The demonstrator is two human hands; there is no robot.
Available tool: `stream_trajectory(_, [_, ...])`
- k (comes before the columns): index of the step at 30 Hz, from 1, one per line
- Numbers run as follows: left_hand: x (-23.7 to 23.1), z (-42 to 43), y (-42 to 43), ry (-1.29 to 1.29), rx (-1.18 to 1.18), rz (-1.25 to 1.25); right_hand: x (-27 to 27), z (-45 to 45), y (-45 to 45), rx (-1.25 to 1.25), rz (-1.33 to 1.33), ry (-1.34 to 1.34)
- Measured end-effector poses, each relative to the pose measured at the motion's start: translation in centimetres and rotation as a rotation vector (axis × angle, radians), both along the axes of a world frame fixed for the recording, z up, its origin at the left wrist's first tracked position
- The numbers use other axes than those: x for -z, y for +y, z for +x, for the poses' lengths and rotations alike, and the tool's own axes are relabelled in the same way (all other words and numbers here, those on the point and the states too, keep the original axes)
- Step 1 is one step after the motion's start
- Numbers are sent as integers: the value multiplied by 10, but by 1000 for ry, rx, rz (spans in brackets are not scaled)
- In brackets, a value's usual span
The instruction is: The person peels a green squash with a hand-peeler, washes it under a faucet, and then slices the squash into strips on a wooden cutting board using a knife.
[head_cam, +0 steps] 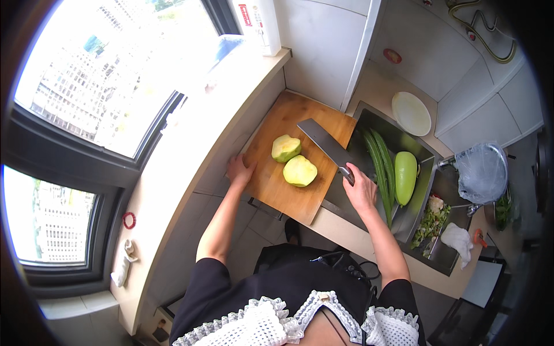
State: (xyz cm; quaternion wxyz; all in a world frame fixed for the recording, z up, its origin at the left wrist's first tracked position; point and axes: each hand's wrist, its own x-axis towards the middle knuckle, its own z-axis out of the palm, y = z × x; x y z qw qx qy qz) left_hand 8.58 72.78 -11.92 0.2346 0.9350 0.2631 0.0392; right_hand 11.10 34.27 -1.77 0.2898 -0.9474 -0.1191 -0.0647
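My right hand (362, 189) grips the handle of a kitchen cleaver (323, 140), its broad blade over the right part of a wooden cutting board (285, 203). Two pieces of a pale green fruit or vegetable, one piece (286, 148) above the other piece (300, 171), lie on the board with light yellowish flesh showing. At the board's left edge rests my left hand (241, 171), fingers apart, touching the wood and holding neither piece.
Long green gourds (377, 162) and a pale green squash (405, 178) lie in the steel sink at right. Beyond are vegetable scraps (431, 222), a white cloth (457, 242) and a plastic-covered bowl (482, 173). A white oval plate (411, 113) sits behind the sink. A windowsill (186, 173) runs along the left.
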Motion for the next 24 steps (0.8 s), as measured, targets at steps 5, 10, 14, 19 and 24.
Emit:
stream_trajectory(5, [-18,-15,-24,-3,45,-120,6,-4,7,97,-19,44])
stream_trajectory(10, [-24,-20,-82,-166,91,-86,-1,-11,-2,156,-27,98])
stream_trajectory(14, [-23,-21,-103,-107,144,-86,9,-17,-14,192,9,93])
stream_trajectory(19, [-71,-19,-160,-390,533,-1,13,-16,-30,237,115,221])
stream_trajectory(24, [-87,-7,-212,-214,1014,183,20,-9,-40,203,220,214])
